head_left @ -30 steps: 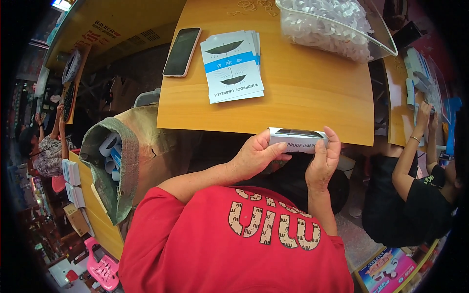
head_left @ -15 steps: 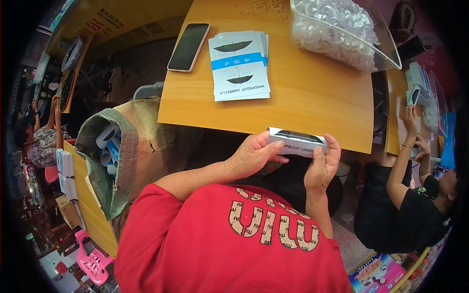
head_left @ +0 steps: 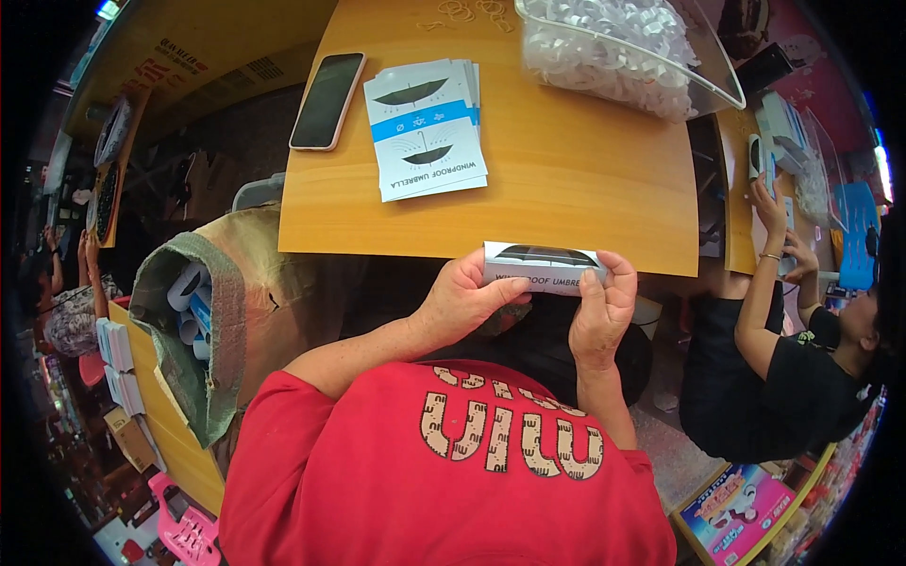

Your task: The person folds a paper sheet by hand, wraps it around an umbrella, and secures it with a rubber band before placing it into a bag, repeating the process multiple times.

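Both my hands hold a printed umbrella card point(head_left: 543, 274), bent into a curve, just off the near edge of the wooden table point(head_left: 566, 208). My left hand point(head_left: 469, 300) grips its left end, thumb across the front. At the other end, my right hand point(head_left: 602, 307) pinches it between thumb and fingers. The fingers behind the card are partly hidden. Beyond it on the table lies a stack of flat cards point(head_left: 429, 141) with a blue band and umbrella drawings.
A phone point(head_left: 327, 102) lies left of the stack. White curled strips point(head_left: 604, 61) fill a clear bin point(head_left: 729, 97) at the far right; rubber bands point(head_left: 458, 11) lie beside it. Rolled cards point(head_left: 193, 311) sit in a sack point(head_left: 226, 349) at left. A co-worker point(head_left: 764, 368) handles things at right.
The whole view has shifted, so the table and stack sit further left in the picture. Both hands still hold the curved card, and more of its printed front shows.
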